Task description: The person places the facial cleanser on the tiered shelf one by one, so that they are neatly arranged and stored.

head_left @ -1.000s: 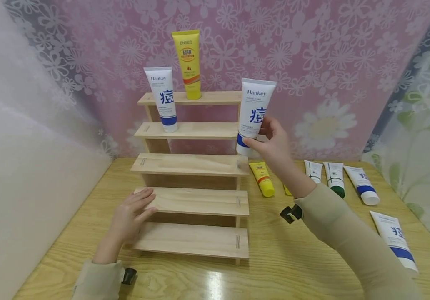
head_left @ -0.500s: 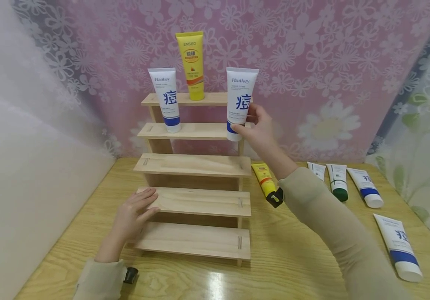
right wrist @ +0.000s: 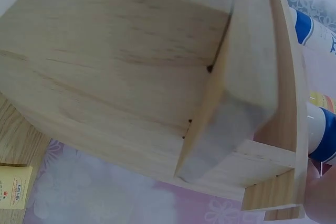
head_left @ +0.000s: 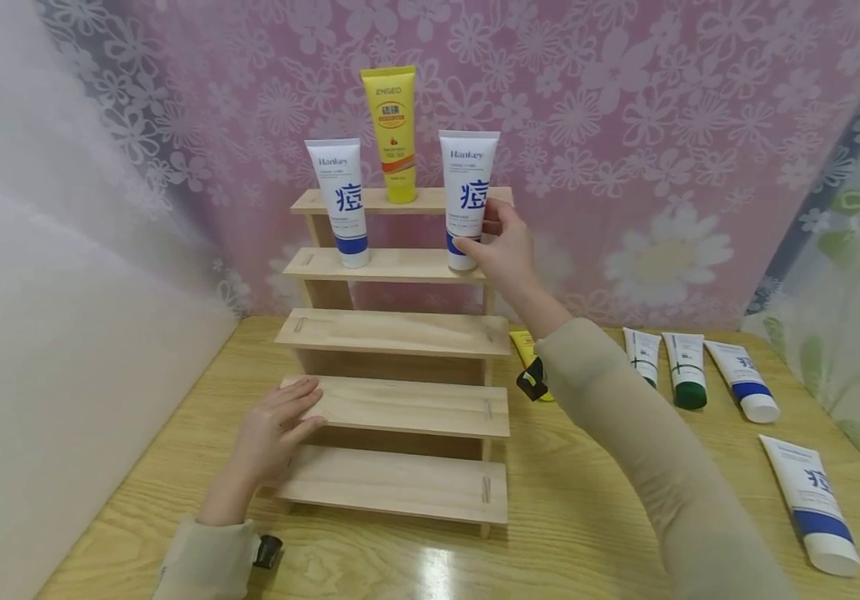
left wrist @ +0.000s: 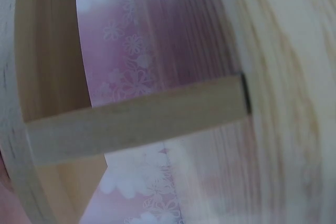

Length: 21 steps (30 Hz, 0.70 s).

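My right hand (head_left: pixel 511 248) grips a white Hankey tube (head_left: pixel 467 179), fingers behind it and thumb across its blue band. The tube stands upright, cap down, at the right end of the second tier from the top of a stepped wooden rack (head_left: pixel 392 330). In the right wrist view its white cap (right wrist: pixel 315 127) shows at the shelf's edge beside my fingers. A matching white tube (head_left: pixel 342 196) stands at that tier's left end. One yellow tube (head_left: pixel 392 125) is on the top tier. My left hand (head_left: pixel 268 423) rests with extended fingers on the left end of a lower tier.
Right of the rack, a yellow tube (head_left: pixel 522 343) lies partly hidden behind my right sleeve. Two green-capped white tubes (head_left: pixel 687 367) and two blue-banded ones (head_left: pixel 812 500) lie farther right on the wooden table (head_left: pixel 595 517). A flowered pink backdrop (head_left: pixel 587 150) hangs behind.
My right hand has carried the white tube leftward from beside the rack to the right end of the second tier. The left hand stays on its tier.
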### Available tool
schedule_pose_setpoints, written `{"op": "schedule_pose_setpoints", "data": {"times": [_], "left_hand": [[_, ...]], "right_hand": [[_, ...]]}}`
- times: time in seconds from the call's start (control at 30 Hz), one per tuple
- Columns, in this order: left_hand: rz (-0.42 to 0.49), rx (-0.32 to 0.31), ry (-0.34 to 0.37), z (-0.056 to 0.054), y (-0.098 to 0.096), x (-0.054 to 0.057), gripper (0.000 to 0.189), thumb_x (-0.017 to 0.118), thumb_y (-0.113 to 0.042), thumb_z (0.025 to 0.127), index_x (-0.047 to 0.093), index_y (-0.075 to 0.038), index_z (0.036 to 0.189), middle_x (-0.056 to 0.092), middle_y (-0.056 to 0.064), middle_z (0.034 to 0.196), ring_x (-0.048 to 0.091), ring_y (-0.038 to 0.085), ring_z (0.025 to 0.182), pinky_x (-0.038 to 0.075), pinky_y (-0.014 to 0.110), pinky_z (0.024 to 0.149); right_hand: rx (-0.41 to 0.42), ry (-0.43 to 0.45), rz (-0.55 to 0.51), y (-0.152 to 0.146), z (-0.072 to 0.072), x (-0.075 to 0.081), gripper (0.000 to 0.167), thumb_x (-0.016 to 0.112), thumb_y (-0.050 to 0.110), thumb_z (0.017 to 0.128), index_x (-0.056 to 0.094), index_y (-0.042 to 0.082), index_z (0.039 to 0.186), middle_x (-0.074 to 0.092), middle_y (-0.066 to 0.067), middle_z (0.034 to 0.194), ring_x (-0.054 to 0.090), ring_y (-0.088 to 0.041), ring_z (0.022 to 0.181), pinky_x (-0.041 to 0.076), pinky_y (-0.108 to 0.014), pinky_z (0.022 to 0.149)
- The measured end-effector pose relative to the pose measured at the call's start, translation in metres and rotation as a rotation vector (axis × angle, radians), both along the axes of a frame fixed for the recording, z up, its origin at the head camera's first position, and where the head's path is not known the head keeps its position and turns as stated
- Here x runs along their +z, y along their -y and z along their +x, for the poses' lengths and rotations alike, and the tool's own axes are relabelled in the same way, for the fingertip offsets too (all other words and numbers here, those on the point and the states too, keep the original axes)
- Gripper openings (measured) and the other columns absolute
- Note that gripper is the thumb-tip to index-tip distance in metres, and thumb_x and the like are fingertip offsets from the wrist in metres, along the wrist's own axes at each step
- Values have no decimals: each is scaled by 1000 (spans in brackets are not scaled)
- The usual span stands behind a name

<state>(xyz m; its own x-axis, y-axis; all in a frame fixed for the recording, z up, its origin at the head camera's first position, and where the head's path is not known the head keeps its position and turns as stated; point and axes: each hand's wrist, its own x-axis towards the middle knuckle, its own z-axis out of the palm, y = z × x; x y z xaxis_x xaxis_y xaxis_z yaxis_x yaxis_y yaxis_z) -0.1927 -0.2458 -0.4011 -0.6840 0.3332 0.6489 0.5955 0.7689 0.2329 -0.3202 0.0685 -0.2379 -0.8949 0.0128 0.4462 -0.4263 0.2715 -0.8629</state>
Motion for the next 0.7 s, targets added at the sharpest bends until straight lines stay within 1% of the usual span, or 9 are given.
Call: {"op": "schedule_pose_setpoints", "data": {"times": [0.17,0.43,0.7], "left_hand": [[3,4,2,-1,-1,0,41,68,-27,76,64,-2,107,56,10,118,51,26,109,31,46,98],[5,-5,-5,-2,-1,-1,40,67,-28,77,64,-1,106,56,11,117,51,27,108,32,48,96],[22,-16,-14,-3,0,-2,42,67,-29,76,64,0,106,56,11,117,51,27,108,32,51,94]], "right_hand": [[-12,3,22,3,-5,-1,56,69,9,77,43,9,126,50,-4,119,49,-16,104,43,-23,87],[-25,32,21,6,-10,-2,57,69,9,78,42,11,128,50,-3,120,49,-15,105,42,-26,90],[4,21,47,6,-11,-2,58,68,10,78,39,11,128,49,-4,121,48,-15,107,40,-24,91]]}}
